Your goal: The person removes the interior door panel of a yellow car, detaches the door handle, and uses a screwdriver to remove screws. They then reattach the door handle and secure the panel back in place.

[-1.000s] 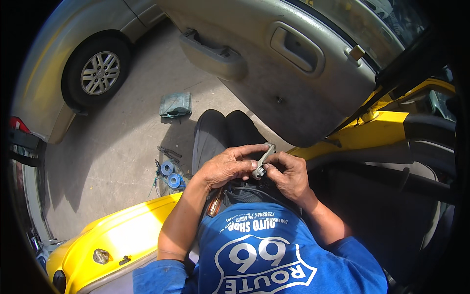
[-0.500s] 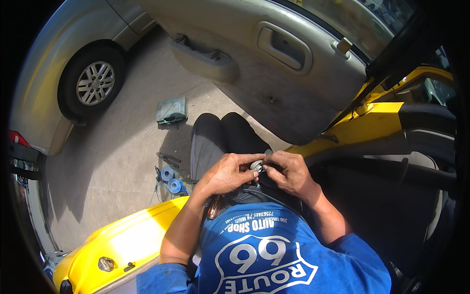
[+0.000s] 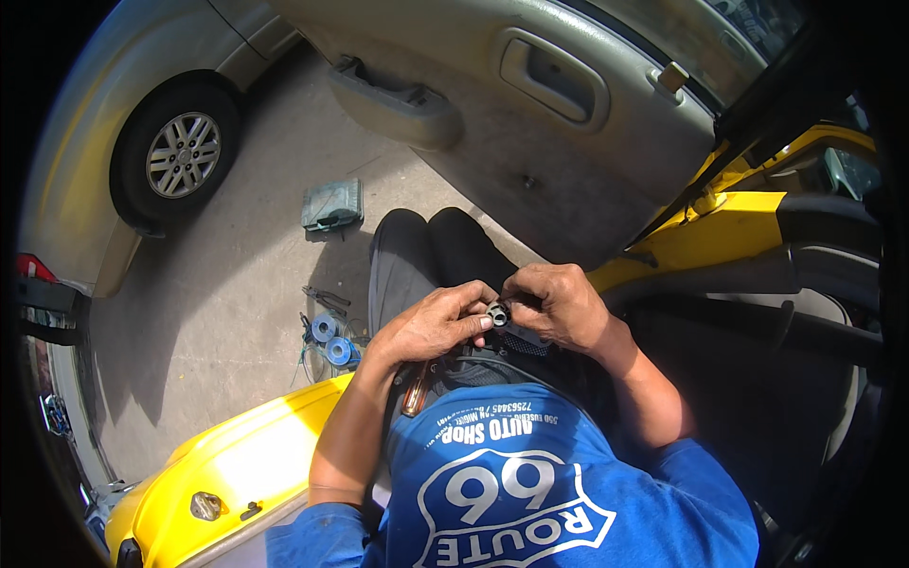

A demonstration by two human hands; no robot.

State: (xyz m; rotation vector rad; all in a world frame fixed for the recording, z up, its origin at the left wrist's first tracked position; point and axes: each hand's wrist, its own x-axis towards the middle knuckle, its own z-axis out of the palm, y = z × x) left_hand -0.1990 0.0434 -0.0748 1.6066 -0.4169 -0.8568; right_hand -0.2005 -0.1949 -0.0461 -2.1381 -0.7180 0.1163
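Above my lap, my left hand [image 3: 431,322] pinches a small round metal part [image 3: 498,313] between thumb and fingers. Its ringed, hollow end faces up toward me. My right hand [image 3: 561,305] is closed right beside it, thumb and fingertips pressed together at the part's right edge. Whether the right fingers hold a separate small piece is hidden. A screwdriver with an amber handle [image 3: 415,396] sticks out at my waist, below my left wrist.
An open car door [image 3: 530,180] with armrest stands ahead. Left on the ground lie a green case [image 3: 332,205], blue-rimmed spools [image 3: 325,328] and pliers [image 3: 325,299]. A yellow body panel [image 3: 246,445] is at lower left, a parked car's wheel [image 3: 183,154] at upper left.
The round part has turned so that its hollow end shows. My right hand has shifted slightly up and right, its fingers curling in; the left still grips the part.
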